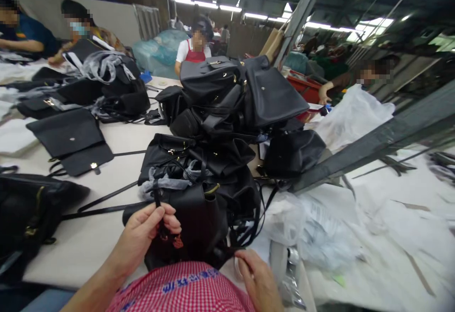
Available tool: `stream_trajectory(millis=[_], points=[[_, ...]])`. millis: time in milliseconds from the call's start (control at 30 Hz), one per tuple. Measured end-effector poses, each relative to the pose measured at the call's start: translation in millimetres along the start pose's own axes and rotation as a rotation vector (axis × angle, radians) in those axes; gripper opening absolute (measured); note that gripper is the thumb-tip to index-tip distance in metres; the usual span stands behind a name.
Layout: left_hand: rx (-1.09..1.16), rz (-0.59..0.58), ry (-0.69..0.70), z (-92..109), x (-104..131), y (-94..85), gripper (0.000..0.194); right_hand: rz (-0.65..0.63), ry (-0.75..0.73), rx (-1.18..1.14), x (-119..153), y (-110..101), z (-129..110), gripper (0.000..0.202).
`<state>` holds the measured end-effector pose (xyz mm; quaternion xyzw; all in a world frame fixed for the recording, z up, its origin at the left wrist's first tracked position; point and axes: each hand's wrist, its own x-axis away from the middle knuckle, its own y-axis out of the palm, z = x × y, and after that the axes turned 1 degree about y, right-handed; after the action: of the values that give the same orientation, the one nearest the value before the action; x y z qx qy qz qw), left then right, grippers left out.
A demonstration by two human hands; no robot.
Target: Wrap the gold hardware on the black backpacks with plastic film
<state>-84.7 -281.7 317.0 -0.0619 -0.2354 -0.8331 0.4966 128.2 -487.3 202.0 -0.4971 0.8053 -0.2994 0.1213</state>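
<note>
A black leather-look bag (199,222) lies on the table right in front of me, against my red checked apron (188,286). My left hand (145,229) is closed in a pinch on a thin black strap (157,198) above the bag's left side. Just below those fingers shows a small red patterned piece (178,241); how it is attached is unclear. At the bag's lower right, my right hand (258,274) is closed, thumb and forefinger gripping a dark strap-like end of the bag (229,253). Plastic-wrapped strap parts (167,181) lie across the bag's top edge.
Behind rises a high pile of black bags (213,98). A flat black bag (71,136) and another bag (39,217) lie left. A slanted metal post (355,141) crosses the right side, near clear plastic bags (287,217). Co-workers, one in a red apron (195,56), work around the tables.
</note>
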Motion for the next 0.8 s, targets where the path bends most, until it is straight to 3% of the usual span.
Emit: stream_trajectory(millis=[133, 233, 467, 667, 733, 800], points=[[-0.059, 0.001, -0.006, 2, -6, 3.6, 0.041, 0.090, 0.016, 0.338, 44, 22, 97, 0.030], [-0.089, -0.015, -0.037, 1, -6, 7.8, 0.041, 0.115, 0.045, 0.530, 60, 46, 128, 0.047], [-0.088, 0.005, -0.035, -4, -12, -0.1, 0.038, 0.203, 0.139, 0.765, 49, 73, 124, 0.054], [-0.051, 0.026, -0.027, -4, -12, -4.3, 0.036, 0.218, 0.109, 0.685, 44, 56, 109, 0.022], [-0.040, 0.026, -0.024, -2, -10, -1.0, 0.034, 0.281, 0.116, 0.636, 38, 47, 105, 0.025], [-0.033, 0.015, -0.023, 0, -7, 3.3, 0.035, 0.386, 0.136, 0.580, 27, 41, 102, 0.040]])
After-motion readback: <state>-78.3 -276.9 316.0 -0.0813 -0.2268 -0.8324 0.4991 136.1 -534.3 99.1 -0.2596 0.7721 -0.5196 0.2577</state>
